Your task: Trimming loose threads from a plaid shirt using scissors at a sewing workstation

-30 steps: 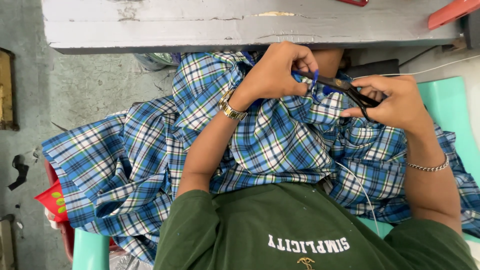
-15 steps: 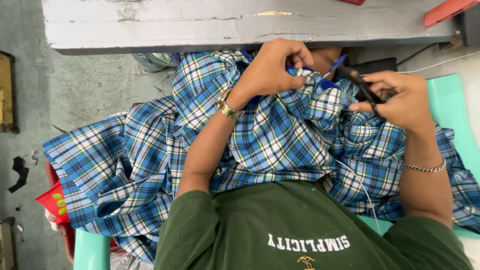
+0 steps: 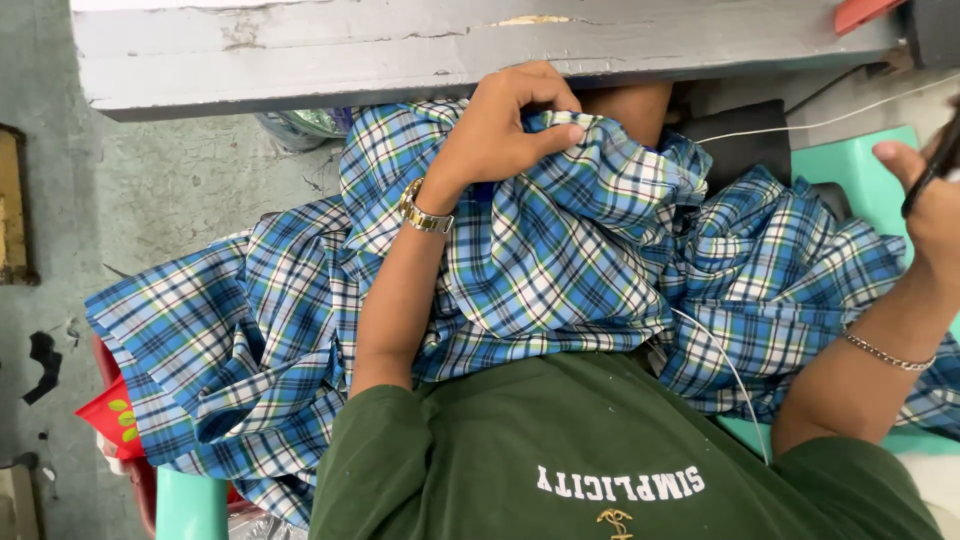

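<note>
Looking down, the left hand [image 3: 505, 125] has its grip shut tight on a bunch of the blue checked cloth [image 3: 560, 260] in the lap, under the grey desk [image 3: 400, 50], while the right hand [image 3: 935, 205] pinches a thin black tool [image 3: 932, 165].

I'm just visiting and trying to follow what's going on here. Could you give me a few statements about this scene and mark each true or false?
1. The left hand grips a fold of the blue plaid cloth. True.
2. The left wrist is bare. False: it wears a gold wristwatch.
3. The right hand holds a thin dark tool off to the side of the cloth. True.
4. The person wears a red top. False: it is a dark green shirt.
5. A grey wooden board runs above the hands. True.
</note>
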